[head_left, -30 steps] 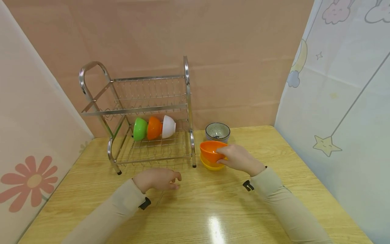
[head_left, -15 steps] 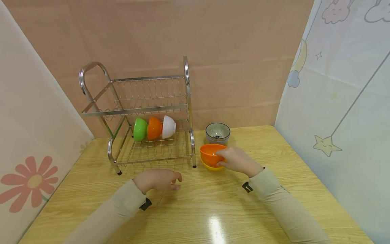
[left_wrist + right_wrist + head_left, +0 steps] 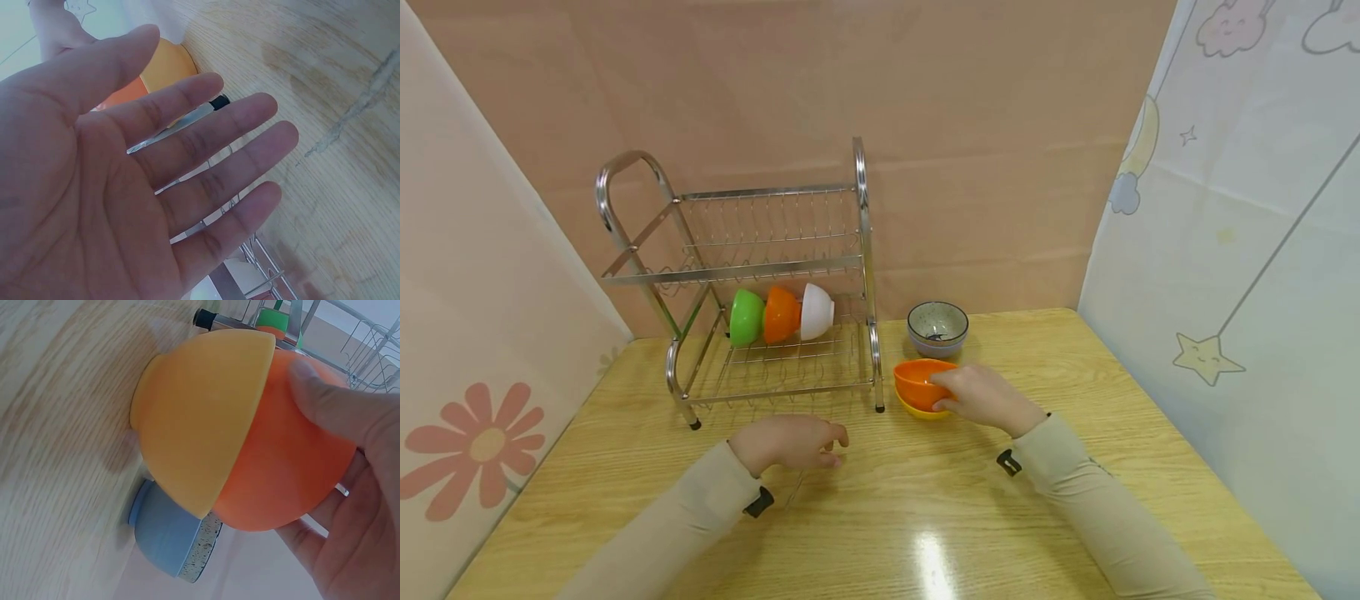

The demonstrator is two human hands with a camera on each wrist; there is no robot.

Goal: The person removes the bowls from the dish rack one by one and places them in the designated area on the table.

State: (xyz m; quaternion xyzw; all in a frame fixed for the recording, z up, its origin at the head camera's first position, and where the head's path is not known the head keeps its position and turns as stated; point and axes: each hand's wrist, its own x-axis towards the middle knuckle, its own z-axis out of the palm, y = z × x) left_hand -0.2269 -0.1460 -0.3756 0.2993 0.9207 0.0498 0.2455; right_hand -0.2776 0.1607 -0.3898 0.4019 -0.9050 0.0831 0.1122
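My right hand (image 3: 981, 397) grips an orange bowl (image 3: 290, 447) by its side, with the thumb on the outer wall in the right wrist view. The orange bowl sits low in the mouth of a yellow bowl (image 3: 194, 406), which stands upright on the table. Just behind them is a speckled bowl (image 3: 937, 327) with a blue-grey outside. My left hand (image 3: 788, 442) hovers over the table in front of the dish rack, palm bare and fingers spread in the left wrist view. It holds nothing.
A two-tier metal dish rack (image 3: 775, 390) stands at the left. On its lower tier, a green bowl (image 3: 746, 318), an orange bowl (image 3: 782, 315) and a white bowl (image 3: 816, 312) lean on their sides in a row. Fabric walls enclose the wooden table (image 3: 880, 517).
My right hand has lowered the orange bowl deeper into the yellow one, so less of the yellow bowl shows. My left hand has hardly moved.
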